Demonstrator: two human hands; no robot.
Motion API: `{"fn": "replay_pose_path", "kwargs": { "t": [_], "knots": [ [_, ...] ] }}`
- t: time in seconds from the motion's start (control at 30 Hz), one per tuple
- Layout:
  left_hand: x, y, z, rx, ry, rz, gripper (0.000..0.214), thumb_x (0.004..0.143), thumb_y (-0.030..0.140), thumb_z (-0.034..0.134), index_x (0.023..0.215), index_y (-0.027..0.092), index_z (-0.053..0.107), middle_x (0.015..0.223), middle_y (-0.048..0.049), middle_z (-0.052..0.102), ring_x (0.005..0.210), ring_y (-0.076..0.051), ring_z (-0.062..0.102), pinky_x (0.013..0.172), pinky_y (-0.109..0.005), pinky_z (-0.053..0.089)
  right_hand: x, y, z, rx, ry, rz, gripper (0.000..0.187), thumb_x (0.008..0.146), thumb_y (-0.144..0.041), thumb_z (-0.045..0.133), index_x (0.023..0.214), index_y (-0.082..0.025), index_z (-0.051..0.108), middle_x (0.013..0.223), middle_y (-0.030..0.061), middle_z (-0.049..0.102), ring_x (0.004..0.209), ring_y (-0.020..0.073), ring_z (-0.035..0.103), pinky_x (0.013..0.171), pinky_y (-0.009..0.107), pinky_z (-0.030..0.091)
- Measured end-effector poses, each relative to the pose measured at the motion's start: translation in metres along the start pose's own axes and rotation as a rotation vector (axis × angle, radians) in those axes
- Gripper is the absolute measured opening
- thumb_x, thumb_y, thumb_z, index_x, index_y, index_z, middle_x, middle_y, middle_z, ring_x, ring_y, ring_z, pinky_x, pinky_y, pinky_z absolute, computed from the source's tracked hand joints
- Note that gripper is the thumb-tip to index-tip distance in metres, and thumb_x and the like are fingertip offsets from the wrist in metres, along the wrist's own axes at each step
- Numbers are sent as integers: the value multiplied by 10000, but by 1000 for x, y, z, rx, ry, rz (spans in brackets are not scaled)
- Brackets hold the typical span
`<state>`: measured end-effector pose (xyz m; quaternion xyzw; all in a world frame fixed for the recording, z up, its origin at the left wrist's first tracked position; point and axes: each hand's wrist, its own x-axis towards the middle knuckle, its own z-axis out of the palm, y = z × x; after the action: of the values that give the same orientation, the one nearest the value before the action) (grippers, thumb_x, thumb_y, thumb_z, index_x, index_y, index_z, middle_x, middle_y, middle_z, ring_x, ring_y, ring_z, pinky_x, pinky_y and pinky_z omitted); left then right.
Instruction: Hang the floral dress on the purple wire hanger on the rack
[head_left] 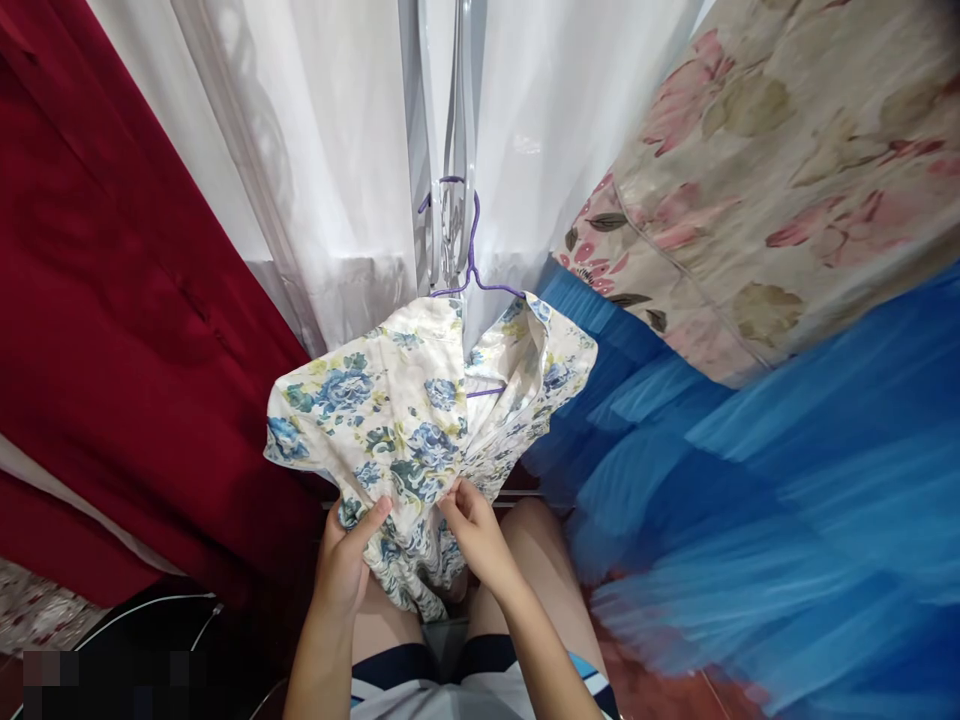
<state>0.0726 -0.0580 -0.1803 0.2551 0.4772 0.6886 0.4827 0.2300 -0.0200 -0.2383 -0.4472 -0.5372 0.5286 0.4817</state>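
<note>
A white blouse with blue flowers and green leaves (390, 400) hangs in front of me on a purple hanger (473, 250). The hanger's hook is up among white metal bars, and its lower bar shows through the open neckline. My left hand (349, 545) grips the blouse's left side, thumb on the front and the other fingers hidden behind the cloth. My right hand (474, 525) pinches the front edge below the neckline between thumb and fingers. Below my hands the cloth gathers in folds above my lap.
White curtains (330, 150) hang behind the bars. Deep red cloth (150, 300) fills the left side. At the right are a beige floral cloth (750, 180) and blue tulle (750, 480). A black item with pale piping (150, 640) lies at lower left; reddish floor (675, 690) shows at lower right.
</note>
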Motion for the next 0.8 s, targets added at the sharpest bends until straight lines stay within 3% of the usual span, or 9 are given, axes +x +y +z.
{"fn": "replay_pose_path", "kwargs": {
  "t": [0.1, 0.2, 0.3, 0.4, 0.5, 0.57, 0.7, 0.8],
  "knots": [
    [-4, 1, 7, -91, 5, -113, 628, 587, 301, 888, 1160, 152, 678, 1039, -91, 746, 1062, -311, 682, 980, -438, 520, 0, 3, 0, -26, 11, 7, 215, 905, -396, 537, 812, -203, 527, 683, -27, 476, 608, 139, 431, 556, 252, 336],
    [0, -2, 5, -90, 68, -78, 595, 596, 292, 885, 1139, 167, 677, 1034, -75, 737, 1047, -289, 680, 959, -410, 524, 1, 6, -4, -16, 42, 37, 224, 900, -377, 518, 750, -213, 481, 596, -58, 382, 537, 125, 356, 516, 251, 286],
    [17, -5, -6, -15, 158, 131, 464, 661, 306, 853, 1072, 172, 683, 1013, -54, 719, 1032, -237, 666, 938, -341, 512, -2, 4, -10, 21, 2, 41, 255, 888, -323, 504, 673, -222, 413, 562, -69, 336, 519, 113, 315, 511, 251, 259],
    [35, -11, -21, 120, 341, 379, 365, 693, 320, 832, 976, 162, 664, 929, -33, 685, 930, -190, 650, 876, -301, 503, -6, -4, -16, 52, -41, 31, 258, 873, -291, 520, 648, -219, 415, 532, -73, 353, 501, 103, 304, 509, 250, 244],
    [36, -28, -25, 247, 468, 660, 368, 711, 294, 809, 1009, 172, 630, 1009, -48, 640, 979, -197, 615, 875, -302, 484, -10, -9, -17, 32, -25, 38, 240, 858, -287, 558, 655, -211, 457, 511, -70, 411, 483, 100, 340, 509, 247, 255],
    [26, -49, -18, 378, 363, 723, 322, 756, 273, 766, 1032, 187, 622, 1052, -56, 624, 1014, -202, 601, 893, -305, 474, -10, -10, -17, 22, 15, 42, 265, 848, -299, 584, 634, -211, 455, 495, -67, 425, 469, 97, 351, 498, 246, 254],
    [3, -94, 9, 591, -158, 479, 238, 829, 226, 656, 1066, 205, 640, 1054, -65, 671, 1011, -219, 635, 899, -323, 493, -8, -12, -15, 46, 23, 67, 308, 840, -348, 620, 609, -209, 472, 463, -62, 440, 434, 94, 364, 474, 247, 253],
    [-5, -110, 23, 549, -256, 357, 203, 869, 236, 582, 1061, 194, 636, 1021, -71, 692, 967, -226, 660, 873, -326, 506, -9, -15, -12, 57, 3, 94, 305, 826, -370, 657, 625, -187, 519, 478, -40, 492, 444, 96, 413, 481, 241, 277]
  ]
}}
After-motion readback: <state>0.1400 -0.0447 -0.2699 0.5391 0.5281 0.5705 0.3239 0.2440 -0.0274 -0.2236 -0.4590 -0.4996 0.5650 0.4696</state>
